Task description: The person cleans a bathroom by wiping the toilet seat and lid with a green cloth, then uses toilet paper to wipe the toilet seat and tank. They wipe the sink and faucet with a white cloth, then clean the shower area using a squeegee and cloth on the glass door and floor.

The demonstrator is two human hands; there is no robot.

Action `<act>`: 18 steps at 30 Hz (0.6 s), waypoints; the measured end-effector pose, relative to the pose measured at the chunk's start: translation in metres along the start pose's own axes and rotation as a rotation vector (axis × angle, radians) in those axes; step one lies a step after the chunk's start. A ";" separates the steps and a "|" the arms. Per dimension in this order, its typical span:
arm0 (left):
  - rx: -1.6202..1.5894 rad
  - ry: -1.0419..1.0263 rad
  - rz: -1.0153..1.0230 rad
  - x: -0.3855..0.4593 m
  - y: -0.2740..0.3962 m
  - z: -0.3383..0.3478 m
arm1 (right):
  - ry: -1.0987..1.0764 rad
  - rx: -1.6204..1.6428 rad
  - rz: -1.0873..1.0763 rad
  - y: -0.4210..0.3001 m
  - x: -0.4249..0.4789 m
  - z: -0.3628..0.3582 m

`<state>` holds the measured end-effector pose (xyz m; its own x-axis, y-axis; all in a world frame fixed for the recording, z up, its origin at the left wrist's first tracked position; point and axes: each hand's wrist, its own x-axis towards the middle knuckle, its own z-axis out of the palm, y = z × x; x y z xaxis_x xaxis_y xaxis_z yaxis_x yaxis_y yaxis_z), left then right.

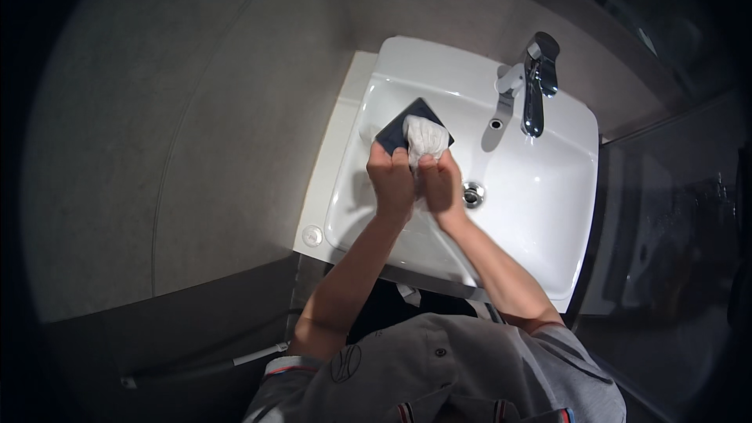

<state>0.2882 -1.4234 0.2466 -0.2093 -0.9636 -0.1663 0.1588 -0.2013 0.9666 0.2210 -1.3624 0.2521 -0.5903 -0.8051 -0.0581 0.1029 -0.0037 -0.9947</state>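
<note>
Over the left half of a white ceramic washbasin (529,200), both hands are close together. My left hand (392,182) grips the near left edge of a flat, dark blue rectangular object (395,130), thumb on top; its exact kind is unclear. In my right hand (439,185) is a crumpled white cloth (425,137), which lies against the dark object's upper face and covers its right part. The right fingers are partly hidden under the cloth and the object.
A chrome mixer tap (533,94) stands at the basin's back right. The metal drain (473,194) lies right of my hands, below a round overflow hole (496,124). A small round disc (312,236) sits on the white ledge. A grey wall (235,129) rises at left.
</note>
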 end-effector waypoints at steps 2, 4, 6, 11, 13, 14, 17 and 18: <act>-0.290 -0.118 -0.117 -0.005 0.007 0.005 | 0.156 -0.051 -0.116 -0.004 -0.005 0.003; -0.475 -0.193 -0.193 0.001 0.015 -0.004 | 0.164 0.159 -0.174 -0.021 -0.007 -0.001; -0.574 -0.290 -0.253 0.007 0.023 -0.011 | 0.276 0.280 -0.124 -0.040 -0.004 -0.013; -0.450 -0.258 -0.491 -0.008 0.021 0.006 | -0.046 -0.050 -0.067 -0.041 0.016 -0.001; -0.628 -0.286 -0.571 -0.011 0.006 0.000 | -0.021 -0.448 -0.465 -0.039 0.008 0.008; -0.650 -0.304 -0.574 -0.010 -0.003 -0.002 | -0.029 -0.512 -0.413 -0.037 0.009 0.006; -0.670 -0.471 -0.530 -0.001 -0.026 -0.021 | -0.046 -0.627 -0.260 -0.025 0.022 -0.002; -0.569 -0.554 -0.521 0.001 -0.020 -0.017 | -0.046 -0.640 -0.188 -0.005 0.033 -0.015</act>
<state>0.3014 -1.4233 0.2240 -0.7914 -0.5369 -0.2924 0.3319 -0.7790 0.5320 0.1891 -1.3799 0.2540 -0.5152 -0.8499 0.1106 -0.5019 0.1946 -0.8427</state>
